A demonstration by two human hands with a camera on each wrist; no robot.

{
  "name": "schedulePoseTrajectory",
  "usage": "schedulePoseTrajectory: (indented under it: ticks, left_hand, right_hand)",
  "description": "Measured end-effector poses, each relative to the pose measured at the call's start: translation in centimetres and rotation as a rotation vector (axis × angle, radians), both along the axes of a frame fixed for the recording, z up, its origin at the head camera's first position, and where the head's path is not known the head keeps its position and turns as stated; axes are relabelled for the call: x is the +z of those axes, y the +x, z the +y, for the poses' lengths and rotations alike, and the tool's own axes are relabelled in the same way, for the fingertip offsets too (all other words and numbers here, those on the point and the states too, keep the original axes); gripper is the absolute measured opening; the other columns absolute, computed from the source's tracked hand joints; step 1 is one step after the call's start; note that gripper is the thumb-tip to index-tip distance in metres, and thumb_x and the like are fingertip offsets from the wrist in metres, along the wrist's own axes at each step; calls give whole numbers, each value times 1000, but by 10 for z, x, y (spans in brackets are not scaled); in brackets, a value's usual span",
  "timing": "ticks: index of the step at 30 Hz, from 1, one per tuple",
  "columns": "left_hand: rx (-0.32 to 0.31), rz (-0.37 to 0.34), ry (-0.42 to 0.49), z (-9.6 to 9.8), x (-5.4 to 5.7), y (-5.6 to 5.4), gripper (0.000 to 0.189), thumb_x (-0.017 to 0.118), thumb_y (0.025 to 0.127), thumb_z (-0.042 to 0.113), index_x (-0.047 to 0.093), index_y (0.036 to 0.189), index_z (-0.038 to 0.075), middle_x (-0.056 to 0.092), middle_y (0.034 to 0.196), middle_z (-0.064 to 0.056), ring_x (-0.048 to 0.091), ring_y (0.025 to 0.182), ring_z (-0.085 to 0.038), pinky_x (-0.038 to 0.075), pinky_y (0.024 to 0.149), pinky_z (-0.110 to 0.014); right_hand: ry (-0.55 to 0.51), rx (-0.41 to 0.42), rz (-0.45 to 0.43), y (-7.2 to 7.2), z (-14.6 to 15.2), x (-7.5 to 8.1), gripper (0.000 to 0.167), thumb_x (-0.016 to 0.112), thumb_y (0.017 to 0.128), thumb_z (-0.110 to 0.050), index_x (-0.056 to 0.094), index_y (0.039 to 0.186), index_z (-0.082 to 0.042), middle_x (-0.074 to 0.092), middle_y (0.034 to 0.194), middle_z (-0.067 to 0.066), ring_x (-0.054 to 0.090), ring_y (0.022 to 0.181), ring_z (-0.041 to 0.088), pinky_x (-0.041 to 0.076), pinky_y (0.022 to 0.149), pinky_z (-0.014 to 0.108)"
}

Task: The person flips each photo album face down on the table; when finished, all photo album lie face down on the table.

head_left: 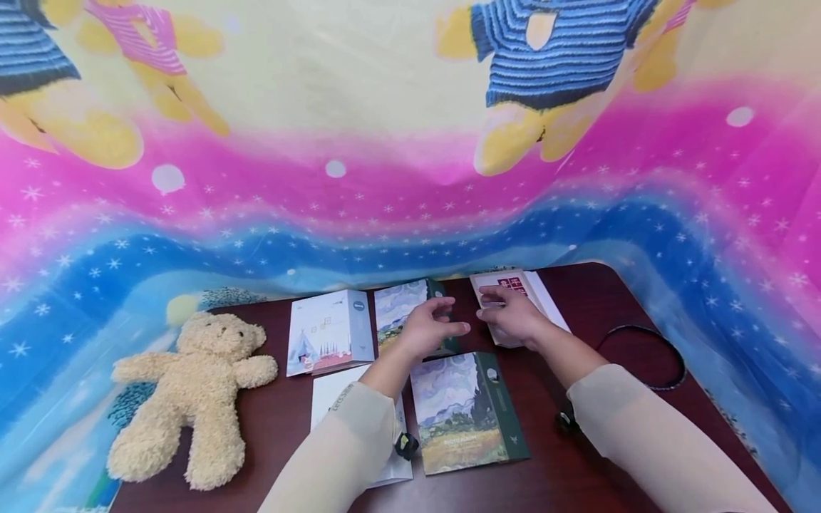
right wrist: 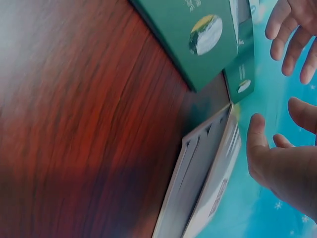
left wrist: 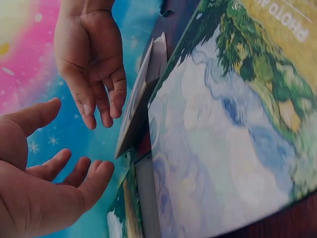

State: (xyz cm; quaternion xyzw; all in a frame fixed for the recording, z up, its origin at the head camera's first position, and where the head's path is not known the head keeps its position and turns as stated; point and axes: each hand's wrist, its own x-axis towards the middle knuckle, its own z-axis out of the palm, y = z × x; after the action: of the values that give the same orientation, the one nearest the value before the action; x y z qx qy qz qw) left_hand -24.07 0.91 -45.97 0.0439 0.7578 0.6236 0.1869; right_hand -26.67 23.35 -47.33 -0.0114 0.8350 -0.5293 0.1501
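Observation:
My left hand (head_left: 428,330) is held with spread, relaxed fingers over a photo album with a painted landscape cover (head_left: 393,305). My right hand (head_left: 515,318) hovers, fingers apart, over a pale album with a red square print (head_left: 524,286) at the back right. Both palms face each other with a gap between them, and neither holds anything. In the right wrist view, the pale album (right wrist: 204,171) shows its page edges below the right hand (right wrist: 282,163). A second landscape album (head_left: 457,420) lies in front of the hands, its green spine to the right.
A white album with a tent drawing (head_left: 327,329) stands left of the landscape one. Another white album (head_left: 394,456) is partly covered by the left sleeve. A teddy bear (head_left: 205,399) lies at the left; a dark cord loop (head_left: 673,356) lies at the right. A printed cloth hangs behind.

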Motion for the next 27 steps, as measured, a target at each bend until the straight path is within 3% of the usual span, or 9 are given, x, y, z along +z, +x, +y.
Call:
schedulePoseTrajectory:
  ticks: [7, 16, 27]
  left_hand:
    - [40, 22, 19, 20, -6, -3, 68, 86, 85, 20, 58, 146, 11, 58, 145, -9, 56, 134, -33, 53, 102, -42]
    - [92, 13, 47, 44, -16, -7, 67, 85, 83, 14, 58, 144, 6, 57, 145, -19, 60, 129, -32, 53, 102, -37]
    - [133, -22, 62, 64, -31, -5, 73, 87, 80, 11, 56, 145, 1, 59, 141, -18, 59, 127, -30, 54, 100, -35]
  right_hand:
    - [38, -33, 15, -3, 18, -3, 65, 69, 98, -13, 42, 157, -4, 49, 152, 22, 53, 134, 39, 54, 96, 41]
    - [68, -62, 52, -4, 46, -1, 66, 69, 98, -14, 42, 156, -2, 51, 151, 23, 54, 130, 38, 50, 94, 39]
    - [150, -100, 46, 0, 80, -9, 65, 68, 100, -22, 41, 157, -2, 53, 146, 24, 50, 130, 39, 47, 96, 41]
